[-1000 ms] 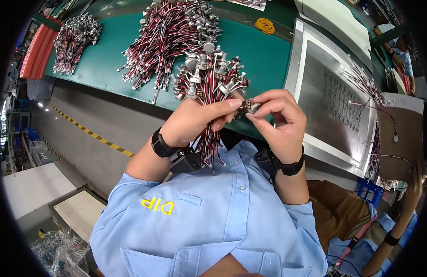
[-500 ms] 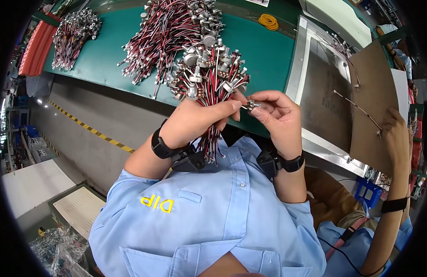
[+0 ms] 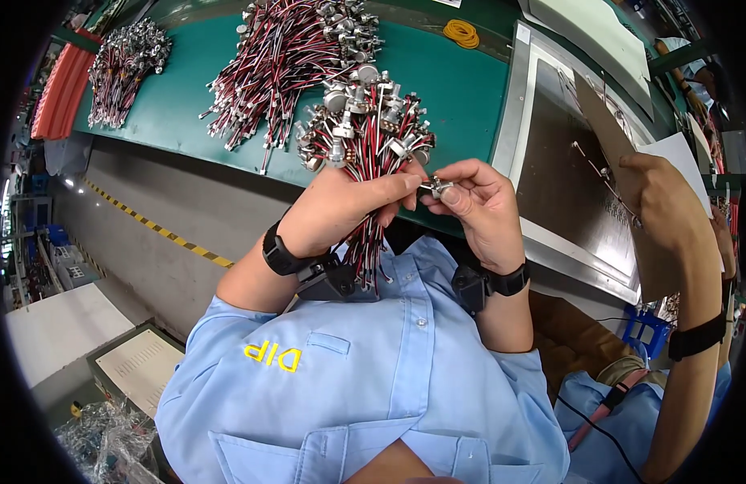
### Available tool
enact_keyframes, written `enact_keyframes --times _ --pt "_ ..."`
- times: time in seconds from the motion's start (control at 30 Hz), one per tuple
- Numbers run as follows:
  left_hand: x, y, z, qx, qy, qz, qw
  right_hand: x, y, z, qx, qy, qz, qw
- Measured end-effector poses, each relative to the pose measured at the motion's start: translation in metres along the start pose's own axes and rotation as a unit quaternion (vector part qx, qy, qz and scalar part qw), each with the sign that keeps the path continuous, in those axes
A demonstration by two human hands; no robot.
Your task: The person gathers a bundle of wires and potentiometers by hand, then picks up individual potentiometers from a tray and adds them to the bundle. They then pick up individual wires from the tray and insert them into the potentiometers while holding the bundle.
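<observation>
My left hand (image 3: pixel 340 206) is closed round a thick bundle of wired potentiometers (image 3: pixel 365 133), their round metal bodies and shafts fanned out above the fist. The red, black and white leads hang out below it. Pinched between the thumb and fingers of my right hand (image 3: pixel 482 206) is a single potentiometer (image 3: pixel 439 187), close beside the left fingertips. A large pile of wired potentiometers (image 3: pixel 300 64) lies on the green bench mat (image 3: pixel 187 121) beyond my hands, leads toward me.
Another pile of wired potentiometers (image 3: pixel 127 68) lies at the far left, beside pink-red foam strips (image 3: pixel 62 93). Yellow coiled cord (image 3: pixel 461 33) rests at the back. To the right, a co-worker's hand (image 3: pixel 667 198) holds a cardboard sheet (image 3: pixel 623 153) over a metal-framed panel (image 3: pixel 562 169) with loose wired parts.
My hands stay nearly in place, the right still pinching its potentiometer. The co-worker's hand has risen toward the left, tilting the cardboard and shifting the wired parts there.
</observation>
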State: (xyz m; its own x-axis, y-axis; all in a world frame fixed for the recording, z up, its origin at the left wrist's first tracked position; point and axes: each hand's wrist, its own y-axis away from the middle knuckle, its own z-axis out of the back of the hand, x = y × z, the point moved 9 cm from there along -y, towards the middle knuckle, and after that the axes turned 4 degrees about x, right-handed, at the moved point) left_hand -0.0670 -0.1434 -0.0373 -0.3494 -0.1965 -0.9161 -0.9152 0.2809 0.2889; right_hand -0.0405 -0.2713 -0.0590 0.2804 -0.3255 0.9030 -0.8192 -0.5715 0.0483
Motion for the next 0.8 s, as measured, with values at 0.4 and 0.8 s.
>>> enact_keyframes --times 0.4,0.8 --pt "0.002 -0.006 -0.002 -0.005 0.013 -0.005 1.0 -0.002 0.001 0.003 0.001 -0.014 -0.02 1.0" --pt "0.007 -0.007 -0.002 -0.023 0.01 0.026 0.999 -0.013 0.002 0.004 -0.011 -0.067 -0.053 0.996"
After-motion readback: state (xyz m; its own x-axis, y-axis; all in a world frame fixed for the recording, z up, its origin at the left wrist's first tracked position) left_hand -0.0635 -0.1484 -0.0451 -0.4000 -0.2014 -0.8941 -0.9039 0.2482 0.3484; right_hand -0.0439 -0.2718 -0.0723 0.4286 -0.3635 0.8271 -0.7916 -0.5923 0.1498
